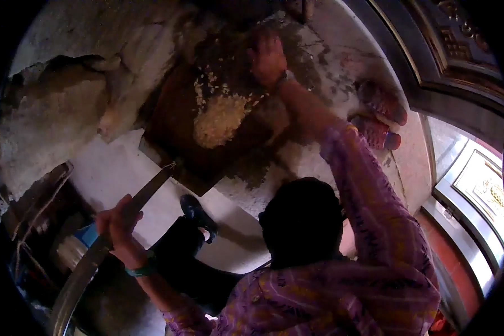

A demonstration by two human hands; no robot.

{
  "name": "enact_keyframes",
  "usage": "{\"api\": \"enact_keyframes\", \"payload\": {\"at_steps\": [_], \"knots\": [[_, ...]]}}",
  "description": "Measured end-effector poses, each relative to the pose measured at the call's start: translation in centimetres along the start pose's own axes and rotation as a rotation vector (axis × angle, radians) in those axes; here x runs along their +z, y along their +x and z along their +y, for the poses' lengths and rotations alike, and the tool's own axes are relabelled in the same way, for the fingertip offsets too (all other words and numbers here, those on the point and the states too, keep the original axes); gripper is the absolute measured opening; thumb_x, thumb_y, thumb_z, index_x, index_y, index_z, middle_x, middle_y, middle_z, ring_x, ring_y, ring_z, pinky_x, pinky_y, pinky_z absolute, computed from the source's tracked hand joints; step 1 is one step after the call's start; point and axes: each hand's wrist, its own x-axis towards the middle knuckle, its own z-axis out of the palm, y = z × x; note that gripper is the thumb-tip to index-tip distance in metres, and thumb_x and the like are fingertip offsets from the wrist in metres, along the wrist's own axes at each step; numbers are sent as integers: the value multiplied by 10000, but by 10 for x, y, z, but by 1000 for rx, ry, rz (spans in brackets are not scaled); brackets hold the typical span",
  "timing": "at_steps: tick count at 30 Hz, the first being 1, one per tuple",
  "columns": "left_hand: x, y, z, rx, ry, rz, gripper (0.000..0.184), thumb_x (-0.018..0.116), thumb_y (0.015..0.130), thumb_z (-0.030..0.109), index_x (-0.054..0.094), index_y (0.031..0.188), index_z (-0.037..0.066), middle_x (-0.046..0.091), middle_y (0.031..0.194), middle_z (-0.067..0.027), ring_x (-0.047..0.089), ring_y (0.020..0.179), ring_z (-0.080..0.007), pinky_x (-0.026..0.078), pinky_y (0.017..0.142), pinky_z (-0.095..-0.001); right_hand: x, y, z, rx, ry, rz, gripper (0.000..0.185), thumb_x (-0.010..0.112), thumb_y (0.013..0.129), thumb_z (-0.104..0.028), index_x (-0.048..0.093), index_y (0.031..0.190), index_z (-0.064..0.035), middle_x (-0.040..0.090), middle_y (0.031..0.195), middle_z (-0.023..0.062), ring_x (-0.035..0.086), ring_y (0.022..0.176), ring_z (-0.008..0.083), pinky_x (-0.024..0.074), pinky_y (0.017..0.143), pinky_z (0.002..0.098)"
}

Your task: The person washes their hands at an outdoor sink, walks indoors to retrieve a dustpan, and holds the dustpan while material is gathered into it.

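Note:
My left hand (pixel 123 232) is closed around a long, curved, dark bar (pixel 81 280). The bar rises from the lower left and ends in a narrow tip near the dark floor patch; its exact kind is unclear in the dim light. My right hand (pixel 267 60) reaches out at the top with its fingers stretched over the dark, wet-looking ground. I see nothing in it, though its fingertips fade into shadow. Between the hands lies a heap of small pale pieces (pixel 221 120), with loose bits scattered at its upper edge. The heap rests on a brown square surface (pixel 171 120).
Reddish patterned shoes (pixel 378 115) sit at the right. A black shoe (pixel 197 215) stands on the pale floor below the heap. At the left are a rough pale block (pixel 50 117) and cluttered items. An ornate metal door (pixel 442 56) borders the right side.

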Motion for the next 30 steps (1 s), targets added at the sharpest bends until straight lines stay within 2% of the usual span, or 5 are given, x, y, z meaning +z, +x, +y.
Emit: {"api": "enact_keyframes", "payload": {"at_steps": [8,20,26,28,30], "knots": [[1,-3,9,-10,71,-37,244,525,714,250,489,746,11,583,813,-161,572,690,-200,484,558,-297,-18,-38,-47,-570,408,81,371,371,799,-245,425,1103,-41,425,1136,123,396,1036,274,292,905,361],[3,-14,8,-82,5,-2,212,497,740,231,462,725,22,580,845,-168,579,702,-205,485,557,-284,46,-3,-45,-345,474,43,454,399,734,-221,390,1140,-18,351,1203,166,327,1115,283,231,962,357],[0,-7,5,-70,17,-36,215,492,742,223,476,732,9,583,826,-171,579,683,-214,488,568,-291,55,-30,-71,-678,-743,354,440,461,687,-148,426,1107,-21,368,1197,143,342,1108,260,280,932,350],[4,-8,4,-78,16,5,211,488,745,219,475,731,9,584,821,-172,580,674,-215,488,565,-291,4,-29,-84,-503,480,-6,435,445,692,-145,424,1106,-11,355,1202,164,356,1094,269,281,926,359],[3,-9,4,-70,23,42,207,483,747,215,474,730,9,585,816,-172,581,666,-216,487,563,-290,35,8,-74,-508,399,-41,443,436,697,-150,414,1115,-7,343,1207,175,363,1086,270,287,921,350]]}}
